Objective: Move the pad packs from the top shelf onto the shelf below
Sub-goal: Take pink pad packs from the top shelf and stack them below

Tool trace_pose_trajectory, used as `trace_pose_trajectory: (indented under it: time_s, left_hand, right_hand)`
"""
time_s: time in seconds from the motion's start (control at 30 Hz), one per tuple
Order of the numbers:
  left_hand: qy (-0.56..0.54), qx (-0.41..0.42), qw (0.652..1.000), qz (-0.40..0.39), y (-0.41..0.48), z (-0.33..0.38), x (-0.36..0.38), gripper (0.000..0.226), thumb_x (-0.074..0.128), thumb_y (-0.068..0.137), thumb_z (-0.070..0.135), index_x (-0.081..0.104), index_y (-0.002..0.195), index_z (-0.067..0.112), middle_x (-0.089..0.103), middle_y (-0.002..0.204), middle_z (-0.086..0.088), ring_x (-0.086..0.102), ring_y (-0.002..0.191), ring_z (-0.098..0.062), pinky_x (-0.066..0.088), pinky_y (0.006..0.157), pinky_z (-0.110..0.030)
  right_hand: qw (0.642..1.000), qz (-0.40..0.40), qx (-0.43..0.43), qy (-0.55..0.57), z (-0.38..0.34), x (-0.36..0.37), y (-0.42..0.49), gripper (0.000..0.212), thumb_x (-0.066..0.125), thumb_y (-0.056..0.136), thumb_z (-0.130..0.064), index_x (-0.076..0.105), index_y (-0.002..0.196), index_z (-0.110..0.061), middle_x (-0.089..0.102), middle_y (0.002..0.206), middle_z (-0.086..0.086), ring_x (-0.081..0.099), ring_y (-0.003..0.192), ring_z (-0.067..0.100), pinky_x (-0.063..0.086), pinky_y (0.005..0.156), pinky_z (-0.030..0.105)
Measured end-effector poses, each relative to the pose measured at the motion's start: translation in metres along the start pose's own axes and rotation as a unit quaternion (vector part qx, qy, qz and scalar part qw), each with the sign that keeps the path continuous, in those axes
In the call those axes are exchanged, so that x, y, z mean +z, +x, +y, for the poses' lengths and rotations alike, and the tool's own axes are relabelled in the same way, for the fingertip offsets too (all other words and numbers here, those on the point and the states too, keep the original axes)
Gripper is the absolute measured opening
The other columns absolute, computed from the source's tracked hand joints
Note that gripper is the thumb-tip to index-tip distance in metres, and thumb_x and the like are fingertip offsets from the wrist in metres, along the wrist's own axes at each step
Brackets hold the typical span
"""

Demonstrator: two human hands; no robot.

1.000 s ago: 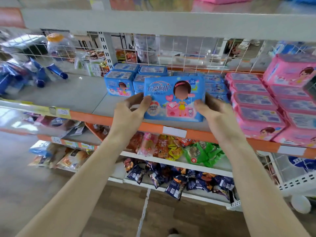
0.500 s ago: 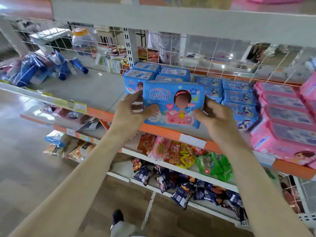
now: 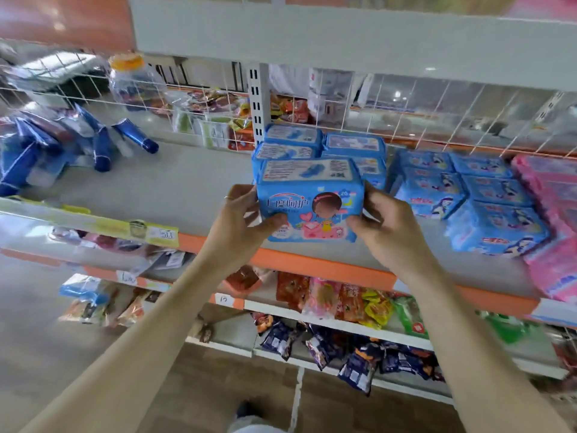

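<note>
Pad pack (image 3: 310, 210) nearer blue stack (image 3: 324, 145), left hand (image 3: 240, 226), right hand (image 3: 387, 229) still gripping

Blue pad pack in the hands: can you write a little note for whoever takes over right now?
Left grip: holds the blue pad pack by its left end.
Right grip: holds its right end.
Pack: upright at the front of the orange-edged shelf, just before the standing blue packs. Whether it touches down, cannot tell.
Done: flat blue packs and pink packs lie on this shelf.
Left: set this pack down, let go, then check the top shelf. Only a pink blur shows up there.
</note>
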State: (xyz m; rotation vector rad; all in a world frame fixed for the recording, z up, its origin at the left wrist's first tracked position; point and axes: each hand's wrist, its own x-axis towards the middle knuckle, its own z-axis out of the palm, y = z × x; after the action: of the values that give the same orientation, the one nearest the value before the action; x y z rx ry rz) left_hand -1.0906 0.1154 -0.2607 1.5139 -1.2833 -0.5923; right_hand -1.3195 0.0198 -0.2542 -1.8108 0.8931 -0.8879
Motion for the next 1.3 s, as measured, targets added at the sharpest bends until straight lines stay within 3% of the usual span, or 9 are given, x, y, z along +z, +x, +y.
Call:
trace_pose_trajectory:
  time_s: [0.13,0.23,0.37,0.47,0.6,0.7,0.87,1.03,1.3]
  left_hand:
    - [-0.015,-0.001,1.000,-0.016,0.018,-0.031,-0.028,0.045,0.076,0.087,0.013,0.062,0.105,0.052,0.059,0.117,0.022,0.063,0.108,0.001,0.051,0.097,-0.019]
    - [-0.025,-0.012,0.999,-0.036,0.027,-0.049,-0.043,0.039,0.073,0.089,0.015,0.062,0.111,0.045,0.070,0.103,0.032,0.065,0.101,0.008,0.050,0.089,-0.009]
    - [-0.006,-0.015,0.999,-0.051,0.037,-0.060,-0.055,0.035,0.072,0.089,0.023,0.058,0.106,0.051,0.066,0.094,0.043,0.065,0.091,0.014,0.049,0.068,-0.004]
    - [0.009,-0.008,0.998,-0.060,0.042,-0.069,-0.058,0.031,0.072,0.088,0.029,0.058,0.101,0.054,0.066,0.094,0.041,0.066,0.088,0.010,0.054,0.065,-0.011]
    - [0.024,-0.012,0.998,-0.062,0.049,-0.087,-0.058,0.035,0.074,0.088,0.026,0.057,0.113,0.044,0.065,0.095,0.044,0.067,0.091,0.008,0.060,0.075,-0.025]
    - [0.028,0.009,0.998,-0.051,0.050,-0.101,-0.052,0.037,0.074,0.088,0.025,0.059,0.121,0.036,0.063,0.093,0.047,0.066,0.092,0.010,0.059,0.073,-0.022]
    - [0.041,0.039,0.998,-0.029,0.051,-0.125,-0.040,0.042,0.073,0.090,0.018,0.060,0.130,0.020,0.061,0.089,0.049,0.064,0.088,0.015,0.049,0.065,-0.003]
    - [0.052,0.036,0.997,-0.037,0.059,-0.138,-0.038,0.048,0.075,0.088,0.018,0.059,0.133,0.019,0.061,0.088,0.047,0.064,0.090,0.017,0.051,0.067,-0.003]
    - [0.071,0.049,0.995,-0.048,0.069,-0.154,-0.030,0.055,0.078,0.086,0.021,0.058,0.136,0.017,0.058,0.089,0.053,0.064,0.090,0.012,0.052,0.069,-0.005]
  right_hand:
    - [1.000,0.023,0.009,0.008,0.001,0.041,0.014,0.049,0.058,0.088,0.007,0.060,0.133,-0.011,0.069,0.123,-0.012,0.062,0.118,0.002,0.050,0.101,0.025]
    - [0.999,0.036,0.017,0.002,0.003,0.066,0.020,0.047,0.061,0.090,0.003,0.061,0.133,-0.015,0.070,0.120,-0.014,0.063,0.114,0.001,0.050,0.098,0.020]
    - [0.997,0.064,0.042,0.000,0.005,0.086,0.026,0.040,0.067,0.092,-0.007,0.062,0.131,-0.012,0.072,0.113,-0.017,0.066,0.106,-0.001,0.052,0.087,0.017]
    - [0.996,0.072,0.048,-0.020,0.004,0.091,0.031,0.038,0.069,0.090,-0.017,0.064,0.127,-0.013,0.073,0.107,-0.022,0.067,0.103,-0.002,0.050,0.082,0.012]
    - [0.995,0.075,0.039,-0.059,0.006,0.095,0.038,0.046,0.069,0.086,-0.026,0.061,0.130,-0.017,0.071,0.108,-0.025,0.065,0.107,-0.002,0.052,0.091,0.017]
    - [0.991,0.083,0.020,-0.106,0.010,0.101,0.040,0.047,0.067,0.087,-0.028,0.058,0.132,-0.016,0.066,0.113,-0.026,0.062,0.109,-0.006,0.050,0.097,0.020]
    - [0.981,0.103,-0.019,-0.163,0.026,0.109,0.046,0.051,0.068,0.092,-0.022,0.052,0.139,-0.010,0.067,0.123,-0.008,0.064,0.110,0.002,0.053,0.097,0.029]
    - [0.980,0.106,-0.004,-0.166,0.044,0.111,0.049,0.057,0.070,0.089,-0.024,0.050,0.142,-0.013,0.061,0.121,-0.018,0.054,0.107,-0.021,0.044,0.096,0.009]
    - [0.976,0.125,-0.010,-0.179,0.066,0.109,0.050,0.066,0.079,0.084,-0.026,0.052,0.142,-0.010,0.063,0.121,-0.014,0.055,0.111,-0.011,0.040,0.094,0.001]
